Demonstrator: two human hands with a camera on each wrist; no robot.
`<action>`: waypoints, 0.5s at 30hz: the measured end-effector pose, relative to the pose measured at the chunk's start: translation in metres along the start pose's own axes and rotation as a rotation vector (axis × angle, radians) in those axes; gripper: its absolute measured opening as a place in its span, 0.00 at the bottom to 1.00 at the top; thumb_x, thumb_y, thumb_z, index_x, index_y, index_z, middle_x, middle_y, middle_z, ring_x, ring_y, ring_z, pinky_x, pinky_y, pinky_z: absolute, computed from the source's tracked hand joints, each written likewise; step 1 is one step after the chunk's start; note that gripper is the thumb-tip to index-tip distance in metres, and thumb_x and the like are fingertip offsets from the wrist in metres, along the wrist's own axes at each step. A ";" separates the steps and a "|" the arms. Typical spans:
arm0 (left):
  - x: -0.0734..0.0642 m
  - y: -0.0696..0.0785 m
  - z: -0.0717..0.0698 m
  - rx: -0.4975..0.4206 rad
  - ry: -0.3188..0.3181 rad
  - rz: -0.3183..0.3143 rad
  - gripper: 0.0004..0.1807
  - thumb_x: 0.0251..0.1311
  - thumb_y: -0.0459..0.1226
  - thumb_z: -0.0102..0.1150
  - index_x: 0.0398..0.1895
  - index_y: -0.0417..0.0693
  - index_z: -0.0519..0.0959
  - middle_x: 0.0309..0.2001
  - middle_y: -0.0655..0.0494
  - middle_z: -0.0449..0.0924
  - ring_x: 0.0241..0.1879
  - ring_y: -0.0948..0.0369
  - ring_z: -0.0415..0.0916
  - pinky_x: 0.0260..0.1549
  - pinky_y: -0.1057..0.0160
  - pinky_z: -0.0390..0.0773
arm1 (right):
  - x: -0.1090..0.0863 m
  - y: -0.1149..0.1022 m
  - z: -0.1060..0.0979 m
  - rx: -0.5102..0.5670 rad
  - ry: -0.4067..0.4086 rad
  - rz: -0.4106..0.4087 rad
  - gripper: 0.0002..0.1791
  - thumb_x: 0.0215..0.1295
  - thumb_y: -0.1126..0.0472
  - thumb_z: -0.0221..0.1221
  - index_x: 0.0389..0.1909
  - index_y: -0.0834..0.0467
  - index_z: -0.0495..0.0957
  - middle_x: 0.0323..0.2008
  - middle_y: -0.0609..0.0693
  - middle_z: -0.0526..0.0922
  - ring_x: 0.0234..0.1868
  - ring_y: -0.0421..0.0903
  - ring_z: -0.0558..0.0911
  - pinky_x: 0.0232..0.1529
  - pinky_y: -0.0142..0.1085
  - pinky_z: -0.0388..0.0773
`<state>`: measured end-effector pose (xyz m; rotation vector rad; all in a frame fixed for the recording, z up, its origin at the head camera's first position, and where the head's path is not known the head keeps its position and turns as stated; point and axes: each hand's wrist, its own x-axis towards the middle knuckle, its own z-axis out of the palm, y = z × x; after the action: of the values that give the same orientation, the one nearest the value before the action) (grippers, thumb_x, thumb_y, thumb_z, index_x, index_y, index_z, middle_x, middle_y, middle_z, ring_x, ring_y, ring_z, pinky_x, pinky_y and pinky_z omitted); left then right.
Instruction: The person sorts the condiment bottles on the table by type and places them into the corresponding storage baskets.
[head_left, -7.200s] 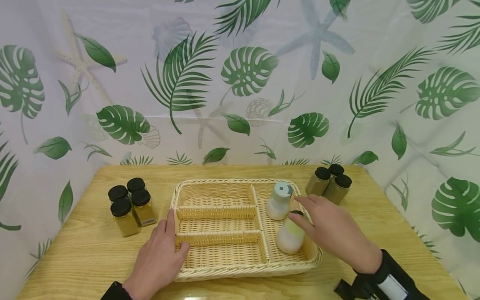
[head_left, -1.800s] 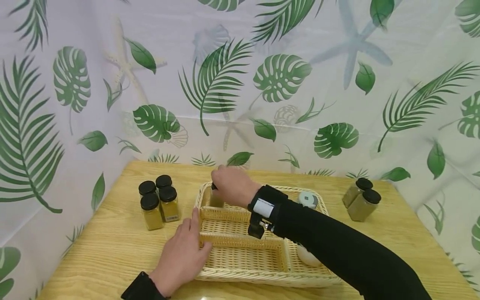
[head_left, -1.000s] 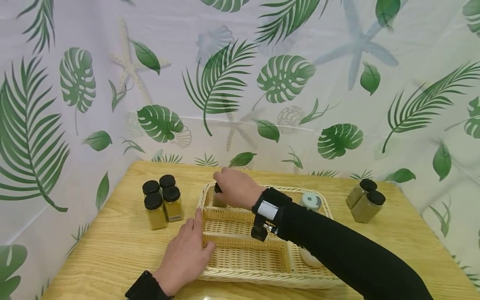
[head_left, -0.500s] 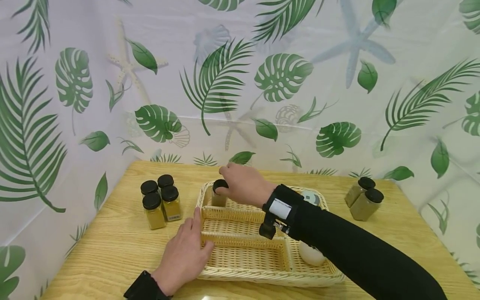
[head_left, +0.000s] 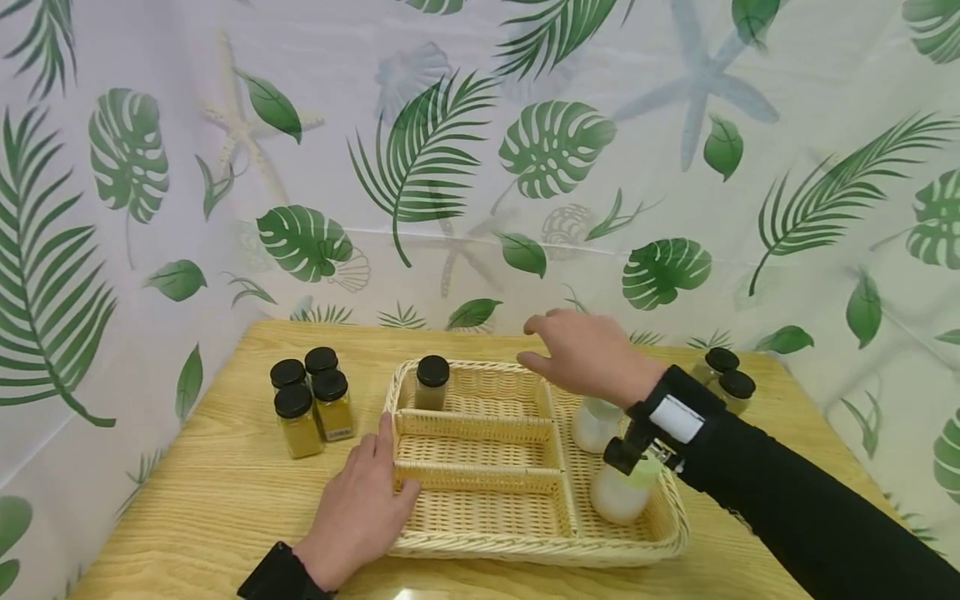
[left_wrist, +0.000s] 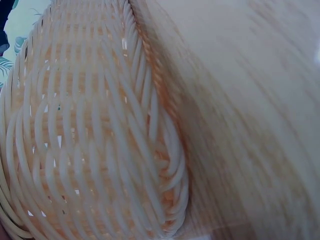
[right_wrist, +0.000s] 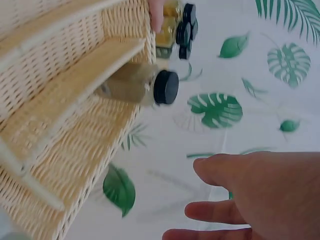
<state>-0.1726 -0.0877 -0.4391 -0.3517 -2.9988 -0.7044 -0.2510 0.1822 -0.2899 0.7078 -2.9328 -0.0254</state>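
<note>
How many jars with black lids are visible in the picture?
7: four jars on the table left of the basket, one jar in its back-left compartment, two jars partly behind the right arm. More may be hidden.

Overhead access is being left open above the middle and front compartments of the basket (head_left: 532,548), bounded only by woven dividers (head_left: 480,429). The back compartment's left end is being taken up by an upright dark-lidded jar (head_left: 432,385); room is being left to its right. The right compartment is being obstructed by two white bottles (head_left: 618,500), overhung by the right arm (head_left: 780,483). The left rim is being blocked by the left hand (head_left: 362,510), outside approach being narrowed by four yellow jars (head_left: 300,429).
</note>
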 end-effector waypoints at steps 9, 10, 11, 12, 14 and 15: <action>0.001 -0.002 0.000 -0.002 0.001 0.004 0.47 0.60 0.51 0.50 0.75 0.38 0.42 0.54 0.40 0.68 0.47 0.54 0.66 0.31 0.54 0.75 | -0.032 0.051 -0.007 0.051 -0.032 0.141 0.23 0.63 0.48 0.57 0.53 0.58 0.78 0.42 0.54 0.83 0.40 0.48 0.79 0.30 0.47 0.79; 0.001 -0.002 0.000 -0.003 -0.001 0.007 0.47 0.60 0.51 0.50 0.75 0.37 0.42 0.55 0.40 0.68 0.48 0.53 0.66 0.31 0.54 0.75 | -0.036 0.055 -0.007 0.055 -0.035 0.159 0.23 0.63 0.48 0.57 0.53 0.58 0.78 0.42 0.55 0.83 0.40 0.49 0.79 0.30 0.47 0.79; 0.001 -0.001 0.000 -0.004 -0.003 0.008 0.47 0.60 0.51 0.50 0.75 0.38 0.42 0.55 0.40 0.67 0.48 0.53 0.66 0.31 0.54 0.75 | -0.039 0.059 -0.007 0.057 -0.031 0.172 0.23 0.63 0.48 0.58 0.53 0.58 0.78 0.42 0.55 0.83 0.39 0.49 0.79 0.30 0.47 0.79; 0.000 -0.001 0.000 -0.006 -0.006 0.009 0.47 0.61 0.51 0.49 0.75 0.38 0.42 0.56 0.40 0.67 0.49 0.53 0.66 0.31 0.54 0.75 | -0.043 0.064 -0.008 0.061 -0.037 0.185 0.23 0.63 0.48 0.57 0.53 0.59 0.78 0.42 0.55 0.83 0.39 0.49 0.79 0.30 0.47 0.79; 0.000 -0.001 -0.001 -0.007 -0.016 0.011 0.47 0.61 0.51 0.49 0.75 0.38 0.41 0.56 0.40 0.67 0.49 0.53 0.66 0.31 0.55 0.74 | -0.050 0.073 -0.008 0.063 -0.043 0.208 0.23 0.64 0.48 0.57 0.53 0.60 0.78 0.42 0.56 0.83 0.39 0.50 0.79 0.31 0.48 0.79; 0.000 -0.001 -0.001 -0.009 -0.021 0.012 0.47 0.61 0.51 0.49 0.75 0.38 0.40 0.56 0.40 0.67 0.49 0.53 0.66 0.30 0.55 0.73 | -0.053 0.078 -0.007 0.067 -0.048 0.217 0.24 0.64 0.47 0.56 0.53 0.60 0.78 0.42 0.57 0.83 0.39 0.51 0.79 0.32 0.49 0.79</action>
<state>-0.1730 -0.0889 -0.4385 -0.3800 -3.0119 -0.7172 -0.2385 0.2758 -0.2853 0.3990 -3.0510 0.0781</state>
